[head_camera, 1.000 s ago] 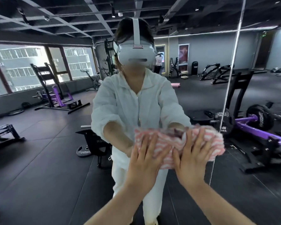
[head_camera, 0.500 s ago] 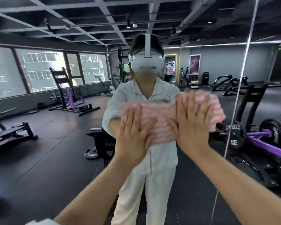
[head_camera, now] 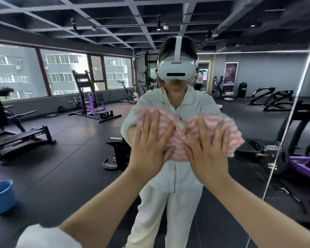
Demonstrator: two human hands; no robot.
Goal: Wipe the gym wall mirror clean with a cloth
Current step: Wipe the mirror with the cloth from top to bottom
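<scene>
The gym wall mirror (head_camera: pixel 64 158) fills the head view and reflects the room and me in white clothes and a headset. A pink-and-white striped cloth (head_camera: pixel 179 135) is spread flat against the glass at chest height. My left hand (head_camera: pixel 150 145) presses on its left half with straight, spread fingers. My right hand (head_camera: pixel 207 149) presses on its right half the same way. Both palms hide the cloth's middle; its edges stick out above and to the right.
A vertical seam (head_camera: pixel 290 119) between mirror panels runs down just right of the cloth. A blue bucket (head_camera: pixel 1 195) shows at the lower left. The reflection holds benches, weight racks and a purple machine (head_camera: pixel 304 163) on a dark floor.
Both hands slid the cloth up the glass from waist height to chest height, then spread a little apart, and the cloth now lies wider.
</scene>
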